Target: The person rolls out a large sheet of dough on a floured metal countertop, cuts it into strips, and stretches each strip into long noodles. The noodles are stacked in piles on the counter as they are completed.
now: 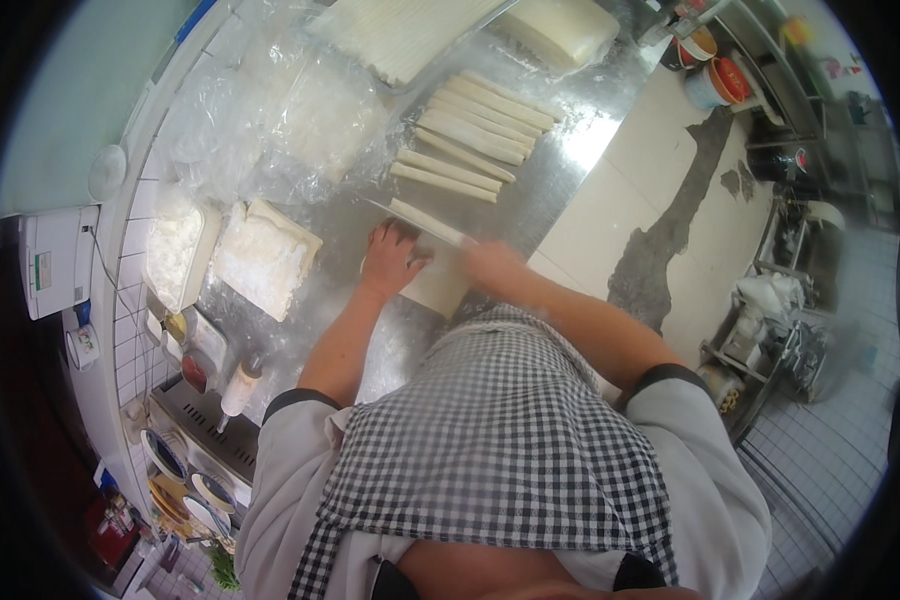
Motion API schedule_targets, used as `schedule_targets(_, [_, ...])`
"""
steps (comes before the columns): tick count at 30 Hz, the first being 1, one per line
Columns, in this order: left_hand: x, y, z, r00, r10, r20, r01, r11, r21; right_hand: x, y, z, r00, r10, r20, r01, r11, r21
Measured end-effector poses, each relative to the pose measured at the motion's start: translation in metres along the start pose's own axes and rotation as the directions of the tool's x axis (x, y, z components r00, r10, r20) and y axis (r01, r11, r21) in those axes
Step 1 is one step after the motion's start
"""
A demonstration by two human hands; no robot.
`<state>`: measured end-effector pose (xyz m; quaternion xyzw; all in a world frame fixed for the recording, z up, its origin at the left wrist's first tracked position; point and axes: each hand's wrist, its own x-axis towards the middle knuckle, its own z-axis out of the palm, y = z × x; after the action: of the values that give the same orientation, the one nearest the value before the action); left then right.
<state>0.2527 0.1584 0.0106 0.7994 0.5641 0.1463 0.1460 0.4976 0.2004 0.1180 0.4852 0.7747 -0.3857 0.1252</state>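
My right hand (495, 266), blurred, grips a knife whose thin blade (394, 212) points away to the upper left. Along the blade's far side lies a narrow dough strip (429, 219). On the near side is a flat sheet of dough (439, 279), partly covered by my hands. The fingertips of my left hand (394, 259) rest at the sheet near the blade, thumb spread apart from the fingers. Several cut dough strips (480, 124) lie roughly side by side farther up the steel table (345, 225).
Floured, folded dough (266, 255) lies left, beside a flour tub (180, 255). Clear plastic (270, 112) covers dough behind it. A tray of strips (405, 34) and a dough block (559, 34) stand at the back. A rolling pin (240, 386) lies at near left.
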Motion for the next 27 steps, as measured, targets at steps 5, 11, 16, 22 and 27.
schedule_targets(5, [-0.004, 0.0, 0.004, 1.0, 0.0, -0.03, 0.0, 1.0, -0.007, -0.05, 0.042, 0.0, 0.995, 0.052, 0.091, -0.047, 0.998, -0.052])
schedule_targets(11, [-0.008, 0.01, -0.001, 0.997, -0.075, -0.002, 0.075, 0.997, 0.033, -0.006, 0.049, -0.007, 0.997, -0.053, 0.063, 0.059, 0.994, -0.088])
schedule_targets(16, [-0.009, 0.019, -0.01, 0.994, -0.072, -0.086, 0.073, 0.997, 0.012, 0.001, 0.049, -0.027, 0.993, -0.072, 0.096, 0.079, 0.995, -0.069])
schedule_targets(22, [-0.021, 0.019, -0.012, 0.991, -0.121, -0.057, 0.122, 0.993, 0.004, -0.003, 0.046, -0.026, 0.997, 0.015, -0.075, -0.023, 0.993, -0.115])
schedule_targets(27, [-0.029, 0.018, -0.01, 0.994, -0.112, 0.019, 0.111, 0.993, 0.039, -0.018, 0.031, 0.004, 0.998, -0.048, -0.036, 0.043, 0.989, -0.142])
